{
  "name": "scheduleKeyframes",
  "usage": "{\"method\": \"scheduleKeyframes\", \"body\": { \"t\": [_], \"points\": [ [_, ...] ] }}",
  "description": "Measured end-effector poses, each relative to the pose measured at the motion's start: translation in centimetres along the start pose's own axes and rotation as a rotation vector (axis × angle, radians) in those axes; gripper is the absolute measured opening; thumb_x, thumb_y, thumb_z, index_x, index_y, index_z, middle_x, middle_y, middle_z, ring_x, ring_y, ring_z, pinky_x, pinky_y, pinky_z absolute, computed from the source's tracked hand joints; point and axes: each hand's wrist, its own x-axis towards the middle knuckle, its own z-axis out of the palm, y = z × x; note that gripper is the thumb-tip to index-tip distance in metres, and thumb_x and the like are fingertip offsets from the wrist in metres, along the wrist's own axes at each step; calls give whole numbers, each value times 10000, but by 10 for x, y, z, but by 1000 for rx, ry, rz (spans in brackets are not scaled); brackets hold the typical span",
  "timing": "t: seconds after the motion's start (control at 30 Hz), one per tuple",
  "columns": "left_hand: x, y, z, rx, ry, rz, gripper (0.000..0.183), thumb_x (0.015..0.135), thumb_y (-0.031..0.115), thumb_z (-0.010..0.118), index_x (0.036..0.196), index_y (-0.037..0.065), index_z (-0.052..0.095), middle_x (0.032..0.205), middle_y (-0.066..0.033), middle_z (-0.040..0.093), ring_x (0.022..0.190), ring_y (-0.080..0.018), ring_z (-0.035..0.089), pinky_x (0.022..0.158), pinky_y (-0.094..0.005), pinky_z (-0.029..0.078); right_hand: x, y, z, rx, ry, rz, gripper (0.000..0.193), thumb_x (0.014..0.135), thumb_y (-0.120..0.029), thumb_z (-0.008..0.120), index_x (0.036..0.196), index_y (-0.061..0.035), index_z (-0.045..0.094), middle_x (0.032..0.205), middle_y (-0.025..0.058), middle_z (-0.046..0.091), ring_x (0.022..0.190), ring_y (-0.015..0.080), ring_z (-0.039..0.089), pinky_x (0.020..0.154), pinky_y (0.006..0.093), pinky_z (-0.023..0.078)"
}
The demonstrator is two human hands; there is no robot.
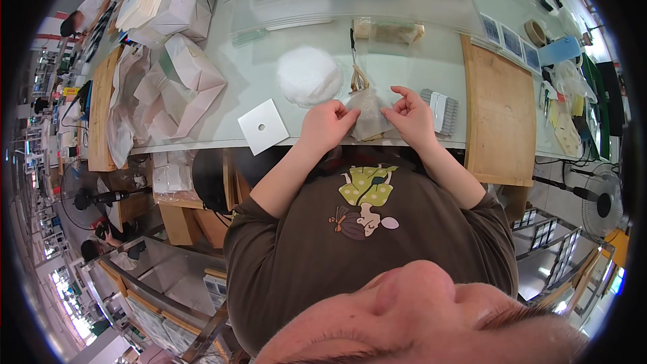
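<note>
On the near edge of the table, a small translucent plastic bag [368, 116] lies between my two hands. My left hand [325, 123] pinches its left edge between thumb and fingers. My right hand [412, 118] closes its thumb and forefinger at the right edge, with the other fingers raised. What is inside the bag is hard to make out. Just beyond it lies a tan bundle of looped bands [358, 81] beside a thin dark-ended tool [352, 44]. A round stack of white translucent film [309, 75] sits to the left.
A white square plate with a centre hole [262, 127] overhangs the front edge. Grey finned parts [441, 113] lie right of my right hand. A wooden board [500, 111] stands farther right. Crumpled pink-white wrapping [182, 87] fills the left. A clear raised sheet [354, 3] spans the back.
</note>
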Motion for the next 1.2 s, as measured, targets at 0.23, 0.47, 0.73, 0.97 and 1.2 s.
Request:
{"method": "scheduleKeyframes", "body": {
  "t": [0.23, 0.47, 0.73, 0.97, 1.2],
  "points": [
    [3, 3, -3, 31, -43, -41, 382, 776, 390, 709, 726, 17, 643, 640, -84, 634, 598, -194, 596, 582, -318, 467, 1, 9, 0, 23, 2, 8, 477, 764, -61, 730, 1201, 11, 550, 721, -45, 519, 617, 12, 450, 580, 159, 401],
    [3, 4, -3, -3, -24, -53, 376, 769, 360, 743, 701, 6, 633, 604, -50, 614, 558, -117, 544, 547, -277, 440, 0, 13, 3, 58, 3, -12, 480, 777, -46, 718, 1215, 16, 532, 709, -51, 498, 601, 7, 432, 554, 160, 377],
    [2, 2, -2, 7, -40, -58, 393, 769, 405, 702, 724, 17, 658, 647, -114, 644, 621, -253, 632, 605, -346, 485, -1, 10, 1, 30, -4, 1, 485, 779, -41, 716, 1222, 16, 526, 715, -48, 498, 614, 11, 439, 565, 159, 376],
    [1, 2, -2, -4, -22, -42, 391, 763, 396, 714, 705, 16, 649, 634, -110, 636, 599, -251, 620, 584, -344, 477, -1, 10, 1, 11, -1, -6, 488, 780, -47, 716, 1224, 18, 526, 725, -45, 498, 618, 13, 438, 564, 161, 378],
    [-5, 3, -2, 54, 42, 10, 372, 766, 379, 722, 716, 29, 607, 597, -88, 597, 578, -237, 599, 551, -338, 464, -7, 7, -7, -122, 56, -53, 480, 795, -77, 715, 1224, 18, 522, 730, -33, 512, 611, 23, 439, 562, 172, 388]
  ]
}}
